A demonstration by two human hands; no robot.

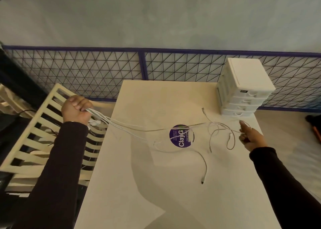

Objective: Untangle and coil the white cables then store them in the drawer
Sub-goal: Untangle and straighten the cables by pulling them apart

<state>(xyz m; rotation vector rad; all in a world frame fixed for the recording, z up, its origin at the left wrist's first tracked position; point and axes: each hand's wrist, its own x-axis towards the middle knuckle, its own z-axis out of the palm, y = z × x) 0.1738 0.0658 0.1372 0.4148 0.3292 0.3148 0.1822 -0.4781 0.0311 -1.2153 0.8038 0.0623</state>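
Thin white cables (104,119), bunched together past the left edge of the table (139,176), strands stretched taut across it, loose tangled loops at right, one plug end trailing forward, white four-drawer unit (243,91) upright at far right corner, drawers closed

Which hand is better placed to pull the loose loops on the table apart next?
Right. The right hand pinches a strand beside the tangled loops; the left hand grips the cable bundle past the left edge of the table, likely better as the anchor.
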